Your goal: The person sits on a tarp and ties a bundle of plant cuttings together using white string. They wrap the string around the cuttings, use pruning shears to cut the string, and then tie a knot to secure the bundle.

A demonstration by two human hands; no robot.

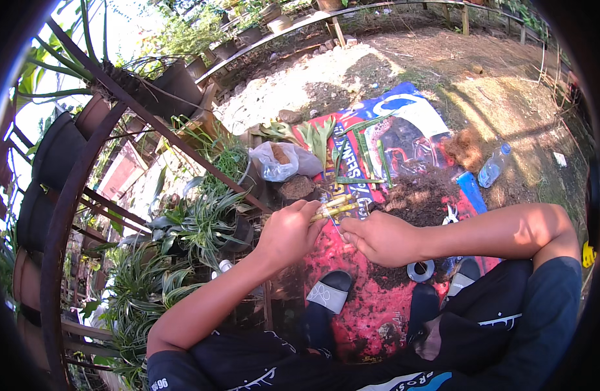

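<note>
My left hand (289, 229) grips a bundle of yellow-green plant stems (341, 207) by the near end. A thin pale tie (335, 222) runs from the stems to my right hand (380, 238), whose fingers are closed on it. Whether it is string, wire or tape is too small to tell. Beyond my hands, cut green leaves (361, 180) lie on a printed plastic banner (358, 303). Dark soil (412, 198) is heaped to their right. By my right forearm are pruning shears (450, 215) and a grey roll (421, 270) of tape or wire.
Potted grassy plants (197, 220) and a rusty metal frame (80, 195) crowd the left side. A plastic bag (275, 163) of brown material stands beside a round block (297, 188). Brown fibre (463, 148), a plastic bottle (494, 165) and a blue object (471, 191) lie right.
</note>
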